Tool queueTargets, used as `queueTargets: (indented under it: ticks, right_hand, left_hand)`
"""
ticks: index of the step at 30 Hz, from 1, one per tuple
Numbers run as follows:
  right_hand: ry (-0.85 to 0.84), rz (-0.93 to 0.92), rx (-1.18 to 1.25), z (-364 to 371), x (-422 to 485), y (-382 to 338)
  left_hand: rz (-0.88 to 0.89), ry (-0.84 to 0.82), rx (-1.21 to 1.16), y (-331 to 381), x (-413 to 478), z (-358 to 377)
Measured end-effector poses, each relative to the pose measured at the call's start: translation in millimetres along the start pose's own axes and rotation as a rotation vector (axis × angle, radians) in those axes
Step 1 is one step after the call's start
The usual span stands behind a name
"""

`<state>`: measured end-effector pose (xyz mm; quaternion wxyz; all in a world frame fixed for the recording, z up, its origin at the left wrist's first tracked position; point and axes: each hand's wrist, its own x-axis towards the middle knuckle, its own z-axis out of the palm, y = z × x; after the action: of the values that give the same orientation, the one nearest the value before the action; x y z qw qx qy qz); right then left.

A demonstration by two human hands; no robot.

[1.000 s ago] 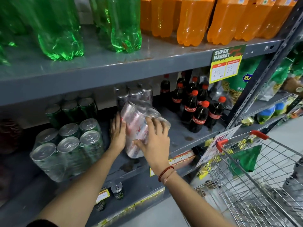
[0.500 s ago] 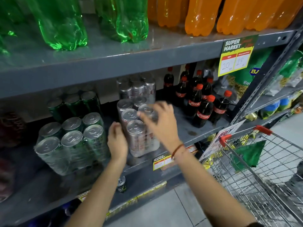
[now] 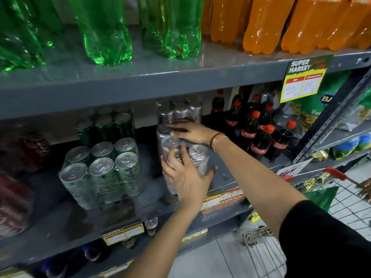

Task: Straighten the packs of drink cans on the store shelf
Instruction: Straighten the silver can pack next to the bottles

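My left hand wraps the front of the silver can pack; my right hand lies flat on top. Push crooked and it could bump the cola bottles beside my right fingers.

The person is wearing a black short sleeve that is covering the right upper arm, leaving both forearms bare. A thin red-and-orange thread bracelet is circling the right wrist. The left hand and right hand are wearing no gloves or rings.
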<state>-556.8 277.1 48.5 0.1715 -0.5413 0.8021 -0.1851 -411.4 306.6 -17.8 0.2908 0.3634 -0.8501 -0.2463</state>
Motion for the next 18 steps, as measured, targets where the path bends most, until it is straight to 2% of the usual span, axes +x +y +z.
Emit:
queueTargets:
  ticks: [3, 6, 10, 13, 15, 18]
  right_hand:
    - [0.061, 0.07, -0.082, 0, 0, 7]
    - [0.192, 0.211, -0.129, 3, -6, 23]
    - [0.409, 0.39, -0.149, 12, -31, 31]
    - [0.559, 0.479, -0.213, 23, -54, 28]
    - [0.568, 0.515, -0.179, 27, -63, 33]
    - [0.473, 0.442, 0.024, 18, -71, 47]
  left_hand:
    - [0.074, -0.006, -0.038, -14, 8, 0]
    - [0.186, -0.103, -0.134, -34, 30, -9]
    - [0.288, -0.361, -0.213, -53, 70, -30]
    - [0.318, -0.615, -0.12, -50, 100, -41]
    - [0.324, -0.729, -0.015, -42, 118, -45]
    - [0.319, -0.791, 0.086, -32, 132, -43]
